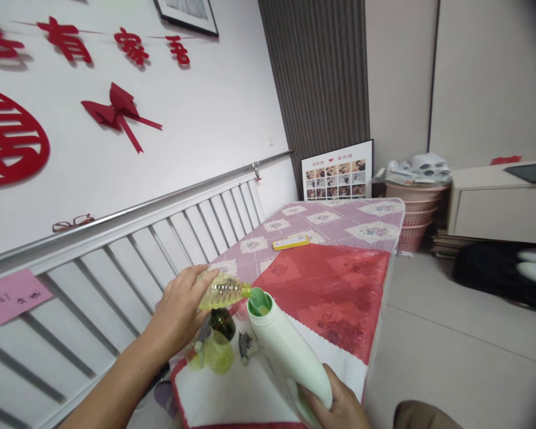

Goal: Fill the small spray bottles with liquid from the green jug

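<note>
My left hand (183, 304) is closed around a ribbed clear yellow plastic bottle (226, 291), tipped on its side with its neck pointing right. That neck meets the open mouth of a pale green bottle (290, 345), which leans up and left toward it; a thin stream seems to run inside the mouth. My right hand (339, 399) grips the green bottle's lower end. Below my left hand stand a dark brown bottle (223, 323) and a yellowish see-through bottle (218, 351), partly overlapped. Beside them lies a grey spray trigger head (245, 347) on white cloth.
A table with a patterned purple cloth (324, 217) carries a red sheet (330, 298) and a yellow-edged box (291, 242). White radiator bars (196, 223) run along the left. Stacked pink baskets (415, 217) and a cream cabinet (504, 202) stand at the back right.
</note>
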Tool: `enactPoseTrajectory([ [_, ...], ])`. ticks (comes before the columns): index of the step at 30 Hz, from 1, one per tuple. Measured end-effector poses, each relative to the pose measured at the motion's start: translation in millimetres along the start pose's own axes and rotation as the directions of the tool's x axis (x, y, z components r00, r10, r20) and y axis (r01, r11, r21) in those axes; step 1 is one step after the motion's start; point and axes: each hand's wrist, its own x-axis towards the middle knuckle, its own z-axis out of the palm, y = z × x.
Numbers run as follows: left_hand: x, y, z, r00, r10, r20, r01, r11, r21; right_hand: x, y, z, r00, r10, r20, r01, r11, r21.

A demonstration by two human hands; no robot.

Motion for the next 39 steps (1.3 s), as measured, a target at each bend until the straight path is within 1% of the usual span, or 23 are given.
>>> enactPoseTrajectory([
  [6,-0.1,0.0,-0.3,1.000,0.003,-0.009,-0.003,1.000,0.006,-0.5,4.4,1.6,1.000,-0.012,0.004,0.012,1.000,-0.012],
  [13,0.1,-1.9,1.3,1.000,0.015,-0.020,-0.014,1.000,0.017,0.9,0.0,0.6,1.000,0.003,0.011,-0.004,1.000,0.016],
  [20,0.2,1.3,-1.4,1.000,-0.007,-0.010,0.007,1.000,0.010,1.4,-2.2,0.2,1.000,0.013,-0.003,-0.013,1.000,0.023],
  [26,0.2,1.6,-1.5,1.000,0.004,-0.027,-0.004,1.000,0.006,1.9,-2.3,-0.7,0.999,-0.002,-0.038,0.003,1.000,0.027],
  [32,0.1,1.0,-1.6,1.000,0.003,-0.014,-0.003,1.000,0.019,0.8,-2.8,-0.7,1.000,-0.004,-0.024,0.004,1.000,-0.001],
  [39,0.2,-0.5,-0.8,0.999,0.019,-0.034,-0.018,0.999,0.030,2.0,-2.3,-0.7,1.000,0.007,-0.025,-0.006,1.000,0.026],
])
